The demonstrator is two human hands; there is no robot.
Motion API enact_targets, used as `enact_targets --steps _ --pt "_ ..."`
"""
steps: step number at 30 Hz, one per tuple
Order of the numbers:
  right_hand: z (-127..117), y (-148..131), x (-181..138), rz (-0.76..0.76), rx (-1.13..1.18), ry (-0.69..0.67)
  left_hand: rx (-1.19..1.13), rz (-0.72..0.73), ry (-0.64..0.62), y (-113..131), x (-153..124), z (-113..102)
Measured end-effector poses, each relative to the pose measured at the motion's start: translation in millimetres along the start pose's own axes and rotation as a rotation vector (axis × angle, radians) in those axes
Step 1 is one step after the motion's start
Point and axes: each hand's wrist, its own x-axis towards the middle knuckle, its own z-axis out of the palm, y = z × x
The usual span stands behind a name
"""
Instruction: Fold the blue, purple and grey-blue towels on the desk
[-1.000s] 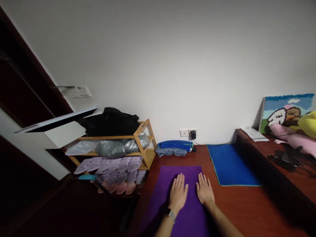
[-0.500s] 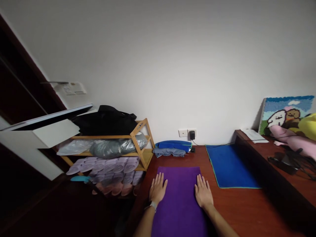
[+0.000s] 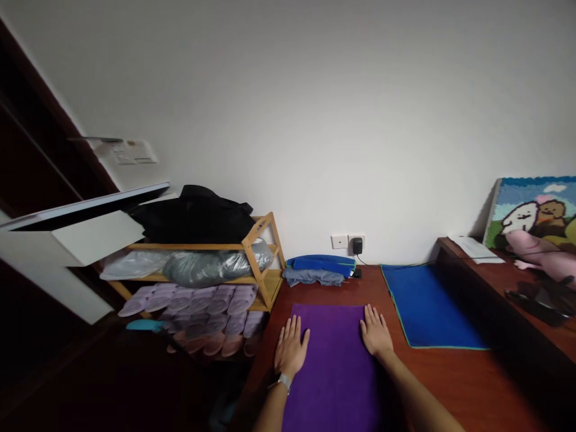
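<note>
A purple cloth (image 3: 333, 360) lies flat on the reddish-brown wooden tabletop (image 3: 441, 384), its near end running out of the picture. My left hand (image 3: 291, 347) rests flat over its left edge, fingers pointing away from me and the thumb apart. On the opposite edge, close to the far right corner, my right hand (image 3: 376, 331) lies flat with its fingers stretched out. Neither hand grips anything. To the right, a blue cloth (image 3: 432, 309) with green edging is spread on the same surface. Folded blue and grey cloths (image 3: 320, 270) sit against the wall.
A wooden shoe rack (image 3: 265, 264) with several slippers (image 3: 189, 299) and a black bag (image 3: 198, 219) stands left. A plugged-in adapter (image 3: 357, 245) trails a cable rightward. On the raised ledge at right are papers (image 3: 477, 249), a pink plush toy (image 3: 537, 255) and a fluffy picture (image 3: 535, 204).
My right hand has slid a little farther away along the cloth's right edge, towards the far corner. My left hand stays at the left edge. The view has shifted slightly.
</note>
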Motion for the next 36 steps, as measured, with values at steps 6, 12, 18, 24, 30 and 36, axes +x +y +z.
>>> enact_targets --steps 6,12,18,24,30,36 --pt "9.9 5.8 1.3 -0.018 0.025 0.027 0.014 0.0 -0.019 -0.2 0.4 0.5" --pt "6.7 6.7 2.0 -0.022 0.046 0.026 0.026 0.007 -0.071 -2.4 4.9 -0.5" --pt "6.6 7.7 2.1 -0.03 0.079 0.03 0.072 0.012 -0.056 8.6 10.5 -11.6" --pt "5.9 7.4 2.4 -0.036 0.097 0.044 -0.043 0.307 -0.02 100.9 34.1 -1.3" --pt "9.4 9.1 4.2 -0.034 0.07 0.036 -0.114 0.342 -0.077 165.9 43.1 29.4" --pt "10.7 7.8 3.0 -0.022 0.054 0.046 -0.06 0.112 -0.074 77.3 50.5 15.2"
